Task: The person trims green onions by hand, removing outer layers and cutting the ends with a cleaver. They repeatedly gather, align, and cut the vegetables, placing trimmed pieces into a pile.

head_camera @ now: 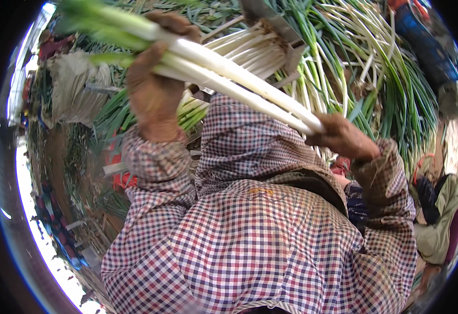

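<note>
My left hand, blurred, grips several thick green onions where the white stalks turn green. At the root end, my right hand has its fingers around the tips of the same stalks. The onions slant across the view above my checked clothing, their leaves blurred at the upper left. Behind them, a row of white onion stalks with roots lies against a metal frame. Cut green stalks show beside my left wrist.
A large heap of loose green onions spreads along the right. Past it are a blue object and another person's olive trouser leg. A pale sheet lies at the left, and leaf scraps litter the ground.
</note>
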### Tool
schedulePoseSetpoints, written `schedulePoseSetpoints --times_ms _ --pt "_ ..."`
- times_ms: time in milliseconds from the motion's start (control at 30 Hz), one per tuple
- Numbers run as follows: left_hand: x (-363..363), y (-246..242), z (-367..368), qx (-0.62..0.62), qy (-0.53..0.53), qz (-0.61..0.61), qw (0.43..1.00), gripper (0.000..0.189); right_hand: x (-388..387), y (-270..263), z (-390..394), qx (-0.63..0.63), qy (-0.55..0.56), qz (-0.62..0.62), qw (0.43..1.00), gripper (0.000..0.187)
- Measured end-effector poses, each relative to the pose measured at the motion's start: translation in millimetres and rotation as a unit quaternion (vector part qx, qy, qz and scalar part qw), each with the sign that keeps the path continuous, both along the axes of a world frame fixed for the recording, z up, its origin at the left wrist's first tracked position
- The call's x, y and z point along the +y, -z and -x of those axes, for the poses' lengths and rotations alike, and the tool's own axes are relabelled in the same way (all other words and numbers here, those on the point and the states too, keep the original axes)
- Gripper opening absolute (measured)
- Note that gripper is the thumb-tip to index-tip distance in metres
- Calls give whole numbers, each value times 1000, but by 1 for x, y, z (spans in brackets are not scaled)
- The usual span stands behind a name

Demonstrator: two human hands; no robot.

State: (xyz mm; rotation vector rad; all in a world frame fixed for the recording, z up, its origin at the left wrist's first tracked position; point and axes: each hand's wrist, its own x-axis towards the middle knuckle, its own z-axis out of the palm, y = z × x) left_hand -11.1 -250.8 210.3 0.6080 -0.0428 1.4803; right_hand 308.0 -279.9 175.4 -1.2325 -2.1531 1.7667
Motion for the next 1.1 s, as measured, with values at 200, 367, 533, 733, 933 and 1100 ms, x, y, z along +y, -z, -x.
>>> schedulePoseSetpoints --times_ms 200,367,533,733,933,1100 --pt "-45 -15 68 128 -236 -66 961 41 124 18 86 41 -94 -237 966 30" --pt "-37 46 87 15 -285 80 955 33 195 22 128 -42 -84 -379 921 32" --pt "-22 126 78 -61 -234 342 908 29 231 44 140 -210 -102 -369 900 35" --pt "-59 139 31 183 -142 392 890 22 239 40 125 -323 -189 -283 883 47" --pt "-49 109 16 636 -408 232 613 28 243 31 94 -210 -87 -83 970 42" --pt "-7 133 24 781 -360 112 498 37 243 40 103 -262 -315 -367 835 23"
